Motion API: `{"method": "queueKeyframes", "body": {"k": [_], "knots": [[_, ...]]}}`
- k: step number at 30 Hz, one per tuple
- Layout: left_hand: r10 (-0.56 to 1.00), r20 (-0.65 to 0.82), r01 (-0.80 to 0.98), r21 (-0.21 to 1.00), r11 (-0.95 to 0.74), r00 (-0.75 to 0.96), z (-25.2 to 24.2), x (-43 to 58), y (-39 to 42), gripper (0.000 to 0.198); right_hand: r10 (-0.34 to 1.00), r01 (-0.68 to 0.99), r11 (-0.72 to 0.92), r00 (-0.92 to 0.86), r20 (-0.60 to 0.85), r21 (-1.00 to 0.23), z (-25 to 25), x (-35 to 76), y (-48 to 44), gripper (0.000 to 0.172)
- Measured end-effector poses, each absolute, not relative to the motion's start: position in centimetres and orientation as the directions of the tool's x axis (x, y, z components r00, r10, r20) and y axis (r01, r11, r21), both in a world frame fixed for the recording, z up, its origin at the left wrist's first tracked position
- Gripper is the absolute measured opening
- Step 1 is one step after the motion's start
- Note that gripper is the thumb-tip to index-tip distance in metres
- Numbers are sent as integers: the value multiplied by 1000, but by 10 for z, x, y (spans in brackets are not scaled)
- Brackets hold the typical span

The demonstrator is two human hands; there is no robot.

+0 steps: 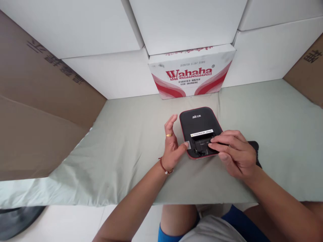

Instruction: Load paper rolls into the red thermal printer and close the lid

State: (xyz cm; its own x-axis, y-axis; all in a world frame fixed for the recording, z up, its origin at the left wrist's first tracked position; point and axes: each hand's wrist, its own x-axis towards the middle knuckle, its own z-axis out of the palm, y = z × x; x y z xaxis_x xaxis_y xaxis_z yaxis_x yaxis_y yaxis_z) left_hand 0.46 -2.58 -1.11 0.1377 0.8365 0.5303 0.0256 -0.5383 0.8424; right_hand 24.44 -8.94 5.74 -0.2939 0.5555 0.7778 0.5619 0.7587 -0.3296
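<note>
A small black device (199, 126) with a red rim lies flat on the pale green cloth, its rear compartment uncovered near the front end. My left hand (173, 143) stands on edge against the device's left side, fingers apart, thumb touching its corner. My right hand (234, 151) hovers over the device's front right, its fingers stretched and pressed into the uncovered compartment. A black flat piece (254, 148), partly hidden under my right hand, lies just right of the device.
A Wahaha water carton (193, 72) stands behind the device among white boxes (186, 23). Brown cardboard (37, 111) walls the left side and the far right corner. The green cloth (121, 151) covers the table, whose front edge is near my knees.
</note>
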Motion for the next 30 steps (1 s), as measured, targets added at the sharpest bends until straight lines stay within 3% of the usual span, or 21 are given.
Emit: {"method": "queueKeyframes", "body": {"k": [3,7,13,17,21,23,26,30], "knots": [[907,345,-157,936,-314,243,-15,3,-22,107,536,557,771,-304,788,-309,56,246,-88,24],[913,199,-318,945,-82,357,-18,5,-22,118,529,581,767,-333,780,-272,57,249,-88,24],[910,202,-348,935,-69,361,-16,11,-28,112,491,574,797,-439,752,-185,54,257,-93,36],[917,178,-385,922,-28,358,-16,14,-28,107,577,537,785,-450,681,-309,78,256,-87,23],[924,148,-432,902,20,351,-17,14,-26,102,818,677,569,-402,412,-467,117,241,-55,31],[932,136,-440,898,28,336,-18,14,-25,101,886,789,461,-389,251,-406,125,228,-31,26],[944,129,-433,901,17,305,-19,14,-25,100,931,909,364,-358,64,-205,118,210,-1,14],[939,161,-432,902,-15,303,-21,17,-23,95,926,926,377,-377,14,13,93,200,18,6]]}}
